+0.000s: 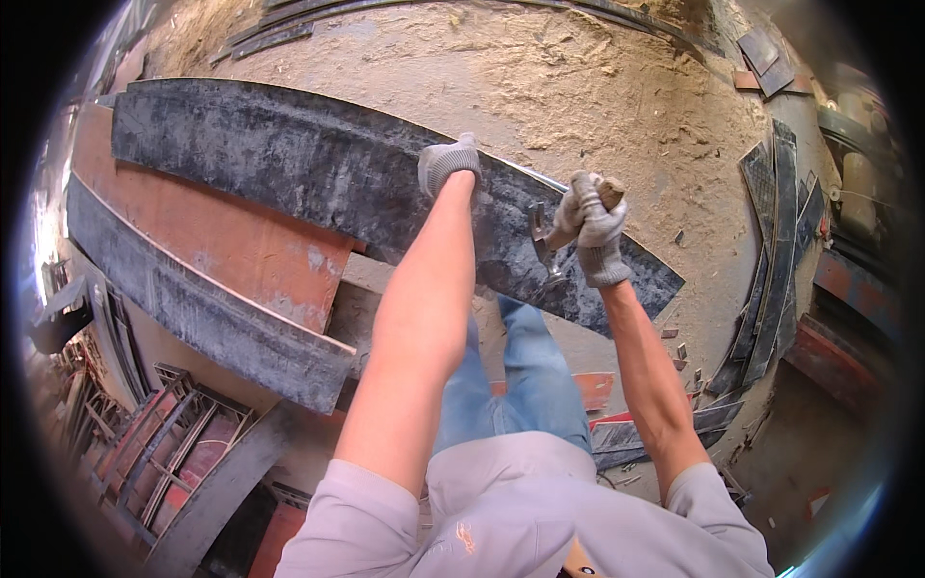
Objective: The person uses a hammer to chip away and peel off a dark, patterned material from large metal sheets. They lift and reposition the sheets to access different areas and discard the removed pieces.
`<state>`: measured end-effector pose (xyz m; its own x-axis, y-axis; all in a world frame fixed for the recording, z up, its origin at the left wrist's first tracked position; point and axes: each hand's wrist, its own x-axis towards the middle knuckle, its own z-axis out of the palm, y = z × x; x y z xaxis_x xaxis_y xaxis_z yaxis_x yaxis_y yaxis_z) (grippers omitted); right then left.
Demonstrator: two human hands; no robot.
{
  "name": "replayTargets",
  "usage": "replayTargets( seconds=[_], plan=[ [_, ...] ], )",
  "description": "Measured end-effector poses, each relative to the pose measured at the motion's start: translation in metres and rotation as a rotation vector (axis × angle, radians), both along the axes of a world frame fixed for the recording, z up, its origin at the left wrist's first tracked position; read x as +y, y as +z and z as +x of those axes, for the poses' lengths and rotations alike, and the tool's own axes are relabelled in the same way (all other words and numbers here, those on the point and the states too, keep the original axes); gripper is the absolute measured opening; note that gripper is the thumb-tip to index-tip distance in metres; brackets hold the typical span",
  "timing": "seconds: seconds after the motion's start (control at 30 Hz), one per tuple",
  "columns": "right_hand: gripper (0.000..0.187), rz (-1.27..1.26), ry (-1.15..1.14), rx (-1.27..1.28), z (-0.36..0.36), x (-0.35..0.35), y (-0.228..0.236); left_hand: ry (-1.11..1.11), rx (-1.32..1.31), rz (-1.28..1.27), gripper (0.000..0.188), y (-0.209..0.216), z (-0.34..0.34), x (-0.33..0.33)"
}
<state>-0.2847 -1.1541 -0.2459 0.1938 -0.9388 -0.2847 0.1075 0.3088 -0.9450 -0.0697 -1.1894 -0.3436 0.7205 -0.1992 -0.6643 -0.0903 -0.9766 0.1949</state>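
Note:
A long, dark, scuffed board (279,154) lies slantwise in front of me, from the far left down to the right. My left hand (449,162), in a grey knit glove, is closed at the board's far edge; its fingertips are partly hidden. Over the board's right part, my right hand (595,229), gloved alike, grips a claw hammer (549,255). The wooden handle's end pokes out of the fist, and the metal head hangs on the left side, just above the board's surface. I cannot tell whether the head touches it.
Beneath the board's left part lies a reddish panel (222,241), with another dark board (202,289) nearer me. Dark strips (771,250) are piled at the right. Metal frames (164,453) stand at the lower left. Sawdust-like debris (617,96) covers the far floor.

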Motion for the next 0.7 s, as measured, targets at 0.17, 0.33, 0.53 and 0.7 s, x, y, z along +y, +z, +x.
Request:
replayTargets(
  seconds=[0.17,0.33,0.53,0.7],
  plan=[
    [0.036,0.000,0.039,0.134,0.011,-0.024,-0.052,-0.062,-0.069,0.154,0.051,-0.057,0.023,0.004],
    [0.041,-0.020,0.104,0.272,0.048,-0.060,-0.098,-0.287,-0.327,-0.098,0.054,-0.064,0.088,0.099],
    [0.045,0.315,0.078,0.349,0.127,-0.086,-0.123,-0.865,-0.919,-0.162,0.058,-0.050,0.212,0.141],
    [0.036,0.391,0.197,0.399,0.166,-0.104,-0.139,-0.930,-0.909,-0.263,0.078,-0.078,0.238,0.147]
  ],
)
